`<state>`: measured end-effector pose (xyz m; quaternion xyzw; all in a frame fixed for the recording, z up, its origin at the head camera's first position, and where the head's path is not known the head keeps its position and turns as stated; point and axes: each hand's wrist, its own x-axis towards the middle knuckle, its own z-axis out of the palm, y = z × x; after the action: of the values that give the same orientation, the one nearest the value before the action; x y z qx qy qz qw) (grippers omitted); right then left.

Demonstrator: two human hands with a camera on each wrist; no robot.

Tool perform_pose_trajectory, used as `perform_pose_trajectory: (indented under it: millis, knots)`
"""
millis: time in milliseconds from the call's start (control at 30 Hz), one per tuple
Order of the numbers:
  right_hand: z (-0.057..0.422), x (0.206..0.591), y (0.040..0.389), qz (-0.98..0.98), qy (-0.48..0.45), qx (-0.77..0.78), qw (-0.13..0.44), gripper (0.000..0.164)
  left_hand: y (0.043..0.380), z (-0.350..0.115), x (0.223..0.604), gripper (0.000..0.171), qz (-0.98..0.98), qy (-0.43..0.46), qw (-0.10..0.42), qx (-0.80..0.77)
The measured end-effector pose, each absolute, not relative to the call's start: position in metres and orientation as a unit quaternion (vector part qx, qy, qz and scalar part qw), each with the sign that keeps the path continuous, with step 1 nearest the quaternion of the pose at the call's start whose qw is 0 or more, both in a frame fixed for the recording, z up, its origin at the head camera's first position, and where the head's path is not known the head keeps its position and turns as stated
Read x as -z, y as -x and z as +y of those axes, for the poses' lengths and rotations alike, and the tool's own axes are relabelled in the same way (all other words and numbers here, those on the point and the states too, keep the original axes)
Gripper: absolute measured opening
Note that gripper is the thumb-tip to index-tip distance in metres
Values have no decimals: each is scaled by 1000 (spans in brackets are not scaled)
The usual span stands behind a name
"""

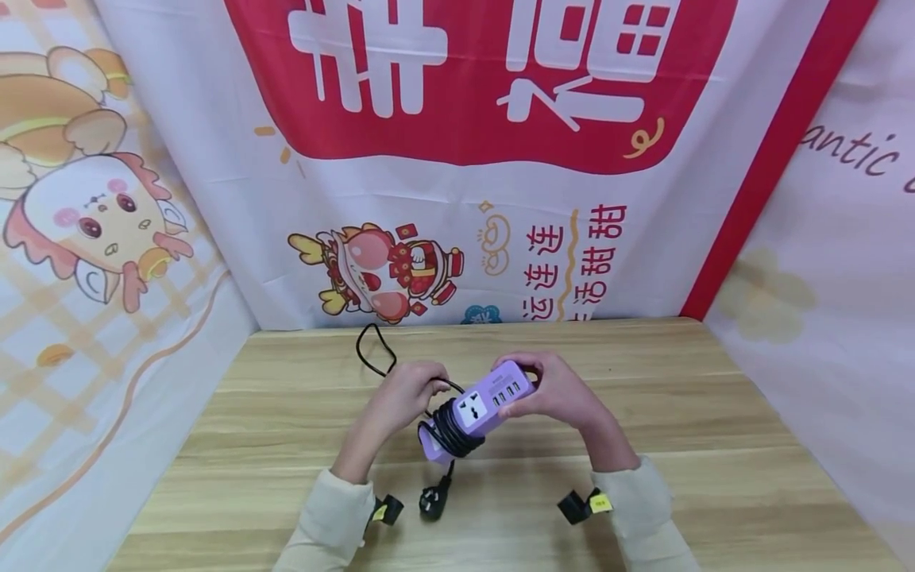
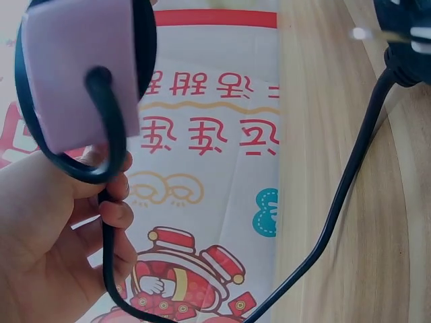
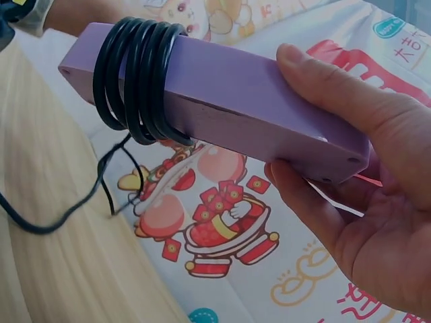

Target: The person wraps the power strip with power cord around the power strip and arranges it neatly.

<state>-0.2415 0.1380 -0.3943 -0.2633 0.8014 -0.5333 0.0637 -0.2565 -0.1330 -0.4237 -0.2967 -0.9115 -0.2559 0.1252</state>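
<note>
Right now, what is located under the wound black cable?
The wound black cable wraps the rectangular purple power strip, which shows on both sides; the surface beneath the loops is hidden.

Even light, soft tabletop (image 1: 679, 445) shadows, left wrist view's plug (image 2: 405, 57) apparently blurred

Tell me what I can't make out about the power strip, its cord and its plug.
Head view: the part of the power strip beneath the wound cord, covered by its turns.
Head view: the print beside the ports, too small to read.
Left wrist view: the whole plug, cut off by the top and right edges.
Right wrist view: the socket, facing away from the camera.
</note>
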Motion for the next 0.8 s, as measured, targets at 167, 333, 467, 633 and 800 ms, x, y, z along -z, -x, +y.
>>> perform_pose_trajectory:
  millis: [167, 333, 467, 633, 800]
  knots:
    - [136, 397, 241, 839, 242, 486, 29, 56, 256, -130, 424, 9, -919, 276, 133, 250]
    - [132, 402, 242, 866, 220, 449, -10, 59, 254, -128, 426, 9, -933, 225, 129, 249]
    - [129, 404, 240, 877, 200, 436, -32, 62, 253, -126, 425, 10, -938, 206, 136, 243]
    - [123, 403, 240, 883, 200, 418, -73, 61, 249, -122, 423, 12, -936, 192, 158, 248]
    - [118, 405, 242, 890, 186, 401, -113, 61, 245, -116, 420, 14, -928, 188, 194, 258]
